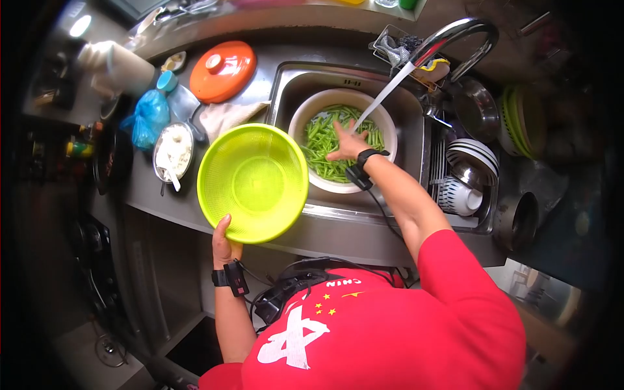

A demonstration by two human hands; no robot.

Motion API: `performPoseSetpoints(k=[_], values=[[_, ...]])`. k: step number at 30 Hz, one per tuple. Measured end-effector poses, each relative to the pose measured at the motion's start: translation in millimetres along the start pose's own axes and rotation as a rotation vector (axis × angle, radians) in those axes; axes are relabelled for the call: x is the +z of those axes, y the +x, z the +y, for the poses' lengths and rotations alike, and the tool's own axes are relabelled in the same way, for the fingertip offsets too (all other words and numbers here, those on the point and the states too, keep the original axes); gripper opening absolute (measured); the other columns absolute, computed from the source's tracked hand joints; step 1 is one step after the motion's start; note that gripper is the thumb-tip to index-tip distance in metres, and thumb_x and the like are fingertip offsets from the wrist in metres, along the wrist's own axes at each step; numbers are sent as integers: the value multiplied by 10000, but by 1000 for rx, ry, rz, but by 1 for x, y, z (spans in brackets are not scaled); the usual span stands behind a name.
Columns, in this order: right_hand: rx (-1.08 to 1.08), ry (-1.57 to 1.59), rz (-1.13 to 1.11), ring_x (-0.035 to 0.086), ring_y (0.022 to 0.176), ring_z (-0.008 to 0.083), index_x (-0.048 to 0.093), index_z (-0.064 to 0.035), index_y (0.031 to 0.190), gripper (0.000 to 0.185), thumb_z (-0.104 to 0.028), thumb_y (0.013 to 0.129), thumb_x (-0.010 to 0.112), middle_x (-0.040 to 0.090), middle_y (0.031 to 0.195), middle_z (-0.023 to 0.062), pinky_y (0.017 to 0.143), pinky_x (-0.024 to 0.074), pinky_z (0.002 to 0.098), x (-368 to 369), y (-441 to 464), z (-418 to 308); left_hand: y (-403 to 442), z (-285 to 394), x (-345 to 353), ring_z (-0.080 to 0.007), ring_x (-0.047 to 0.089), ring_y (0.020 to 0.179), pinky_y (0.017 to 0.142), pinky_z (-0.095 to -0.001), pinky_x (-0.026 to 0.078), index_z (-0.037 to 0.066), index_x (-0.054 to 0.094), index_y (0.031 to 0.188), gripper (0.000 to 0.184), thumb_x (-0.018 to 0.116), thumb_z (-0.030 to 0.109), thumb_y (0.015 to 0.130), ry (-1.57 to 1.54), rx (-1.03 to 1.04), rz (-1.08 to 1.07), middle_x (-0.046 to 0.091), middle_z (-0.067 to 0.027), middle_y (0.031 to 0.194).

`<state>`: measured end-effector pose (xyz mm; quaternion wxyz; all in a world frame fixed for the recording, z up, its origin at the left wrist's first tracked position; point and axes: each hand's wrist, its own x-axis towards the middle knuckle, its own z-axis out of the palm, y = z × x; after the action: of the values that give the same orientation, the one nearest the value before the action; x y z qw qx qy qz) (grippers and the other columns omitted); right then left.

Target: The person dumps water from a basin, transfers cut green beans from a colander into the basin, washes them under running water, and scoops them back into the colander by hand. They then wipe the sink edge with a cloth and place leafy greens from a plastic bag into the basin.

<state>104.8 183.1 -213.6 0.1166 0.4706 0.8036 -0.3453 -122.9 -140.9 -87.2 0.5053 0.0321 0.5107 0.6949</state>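
Observation:
My left hand (224, 246) grips the rim of a lime-green plastic colander (253, 185), with the thumb over the edge. The colander is tilted towards me beside the sink, and nothing lies inside it. My right hand (349, 144) reaches over a pale round basin (337, 188), fingers spread among cut green beans (318, 138). Its fingertips touch the beans or hover just above; I cannot tell which. The basin stands in a steel sink (411, 117). From the curved faucet (448, 36) a stream of water (387, 92) falls into the basin by my right hand.
An orange lid (224, 70), a beige cloth (227, 119), a blue plastic bag (148, 120) and a metal bowl (174, 151) with white contents and a spoon are left of the sink. A rack of bowls (460, 195) stands right. A sponge caddy (429, 68) is behind the faucet.

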Motion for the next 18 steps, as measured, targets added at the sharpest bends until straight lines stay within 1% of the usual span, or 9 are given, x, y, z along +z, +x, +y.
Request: performPoseSetpoints(k=[2,3,6,7,8,10,13,17,18], values=[[9,-115,-178,-7,1333,612,82,-297,1507,1129,-450,657,807,-67,1536,252,1002,245,729,1,-24,-35,-1,-1,1,-263,567,1112,985,-396,428,-9,495,1266,455,595,187,868,5,8,7,585,-117,1222],[-68,-214,-188,16,1336,606,163,-365,1483,1028,-384,676,799,-40,1560,168,973,298,736,9,-33,-43,-1,0,1,-263,567,1112,985,-396,429,-8,494,1267,459,597,189,866,10,6,12,584,-116,1224],[-278,-317,-265,52,1351,580,263,-340,1458,925,-310,693,780,8,1570,115,989,298,727,27,-38,-20,-3,1,3,-265,568,1111,983,-396,432,-7,492,1271,466,599,190,863,12,-3,24,582,-116,1228],[-293,-387,-260,90,1370,539,334,-340,1421,818,-220,718,733,50,1570,80,998,312,713,18,-42,-9,-3,1,4,-266,569,1110,983,-396,433,-8,492,1271,464,598,187,863,7,-5,26,583,-116,1226],[-316,-479,-164,159,1374,497,357,-332,1405,738,-132,762,658,129,1552,102,980,346,699,25,-39,13,-3,2,4,-266,569,1109,982,-396,434,-8,492,1271,463,597,184,864,2,-5,26,584,-117,1225],[-246,-527,-65,277,1327,504,447,-264,1357,645,-41,773,606,286,1487,152,964,395,646,18,-37,22,-1,2,3,-266,572,1107,980,-395,437,-9,493,1271,459,594,178,864,-2,-10,19,587,-119,1221],[-216,-318,-40,400,1247,488,540,-184,1270,548,9,761,606,426,1376,195,976,420,540,20,-17,28,-1,2,2,-265,575,1104,979,-392,439,-11,496,1268,449,589,167,866,-3,7,21,591,-120,1214],[-386,38,188,483,1151,429,569,-141,1222,538,-2,717,690,474,1306,232,1011,411,418,0,-36,28,-3,3,4,-261,577,1102,976,-389,441,-11,502,1262,437,585,156,866,-44,-40,27,595,-119,1208],[-389,44,197,472,1167,430,563,-142,1231,549,-8,716,697,459,1322,236,1016,406,429,-8,-40,29,-2,1,0,-263,571,1113,979,-394,440,-4,492,1273,450,586,171,869,-30,-38,14,588,-117,1219]])
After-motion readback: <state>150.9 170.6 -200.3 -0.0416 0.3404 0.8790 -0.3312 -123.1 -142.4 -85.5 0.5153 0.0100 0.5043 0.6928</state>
